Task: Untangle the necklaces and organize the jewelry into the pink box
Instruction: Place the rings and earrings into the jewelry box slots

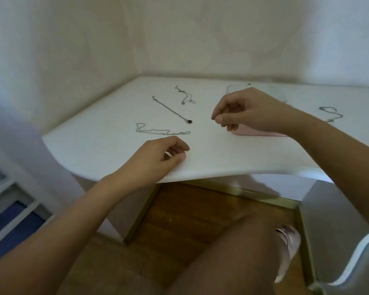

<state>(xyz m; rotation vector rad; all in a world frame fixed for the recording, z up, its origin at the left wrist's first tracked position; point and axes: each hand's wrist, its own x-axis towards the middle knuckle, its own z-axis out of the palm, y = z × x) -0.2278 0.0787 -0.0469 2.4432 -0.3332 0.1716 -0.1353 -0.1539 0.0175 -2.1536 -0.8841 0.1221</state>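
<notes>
White worktop (211,154) fills mid-frame, with four silver chains spread across it: three (172,111) at centre left, one (331,112) at far right. The pink box (260,133) is largely hidden beneath the right hand (241,111), fingers pinched, contents unclear. The left hand (158,160) is loosely curled, empty, at lower centre.

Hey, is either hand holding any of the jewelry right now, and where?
Cannot be told. The right hand has thumb and fingers pinched, the left hand is loosely curled on the table, but no chain is visible in either.

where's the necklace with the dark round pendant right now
In the head view, the pendant necklace lies stretched straight on the white table, left of the right hand, between two loose chains.
</notes>
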